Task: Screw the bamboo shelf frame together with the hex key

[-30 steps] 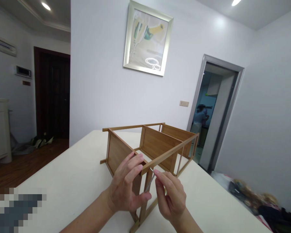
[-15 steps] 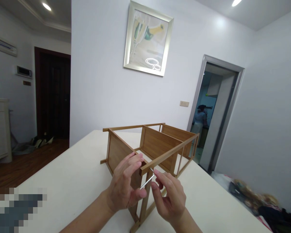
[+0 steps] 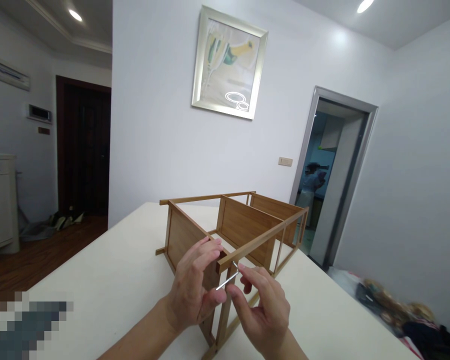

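A wooden shelf rack lies on its side across the white table. My left hand grips its near corner, fingers over the end panel's top edge and thumb low, close to the tip of a silver hex key. The key's short arm meets the near end of the upper rail, and its long arm slants down to the left. My right hand has its index finger at the key's bend, with the thumb beside the long arm. Where the key enters the wood is too small to see clearly.
A pixelated dark patch covers the table's left corner. Clothes and bags are heaped beyond the right edge. A person stands past the doorway. A framed picture hangs on the wall behind the table.
My right thumb has moved left and slightly up, closer to the long arm of the hex key. The key has tilted slightly; my left hand and the rack stay in place.
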{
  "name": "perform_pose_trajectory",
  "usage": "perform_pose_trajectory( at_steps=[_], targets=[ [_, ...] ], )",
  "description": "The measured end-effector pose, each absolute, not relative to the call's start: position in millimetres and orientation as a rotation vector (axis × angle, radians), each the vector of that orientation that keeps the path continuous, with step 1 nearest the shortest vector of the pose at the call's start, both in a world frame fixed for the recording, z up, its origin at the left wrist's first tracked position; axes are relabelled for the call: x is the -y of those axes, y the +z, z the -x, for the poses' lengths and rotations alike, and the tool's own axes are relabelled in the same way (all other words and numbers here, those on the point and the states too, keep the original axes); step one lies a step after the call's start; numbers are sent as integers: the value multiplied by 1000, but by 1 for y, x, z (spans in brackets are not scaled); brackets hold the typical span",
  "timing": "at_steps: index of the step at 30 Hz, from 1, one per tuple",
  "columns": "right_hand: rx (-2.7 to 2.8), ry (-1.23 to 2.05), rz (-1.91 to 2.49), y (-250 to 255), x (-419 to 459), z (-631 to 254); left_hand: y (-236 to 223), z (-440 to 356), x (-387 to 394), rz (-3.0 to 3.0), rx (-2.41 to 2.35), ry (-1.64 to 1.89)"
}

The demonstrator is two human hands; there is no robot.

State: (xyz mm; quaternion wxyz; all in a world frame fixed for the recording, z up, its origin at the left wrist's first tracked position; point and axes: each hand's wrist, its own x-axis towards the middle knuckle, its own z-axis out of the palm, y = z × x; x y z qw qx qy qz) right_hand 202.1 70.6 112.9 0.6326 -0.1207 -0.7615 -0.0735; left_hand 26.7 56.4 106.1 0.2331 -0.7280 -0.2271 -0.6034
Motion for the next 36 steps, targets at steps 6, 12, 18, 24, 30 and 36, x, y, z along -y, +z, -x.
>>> perform_pose_trajectory(
  at_steps=[6, 12, 18, 24, 30, 36],
  targets=[
    [1758, -279, 184, 113, -66, -202, 105, -26, -57, 2005, 640, -1663],
    [1813, -313, 153, 115, -66, -204, 106, -27, -57, 2005, 623, -1680],
    [1726, -329, 201, 119, -67, -201, 105, -27, -57, 2010, 639, -1681],
    [1703, -352, 211, 122, -62, -199, 105, -27, -56, 1996, 654, -1681],
    [1731, -336, 229, 121, -63, -200, 107, -30, -54, 1959, 682, -1695],
    [1739, -204, 187, 127, -59, -197, 108, -31, -53, 1947, 662, -1697]
  ],
)
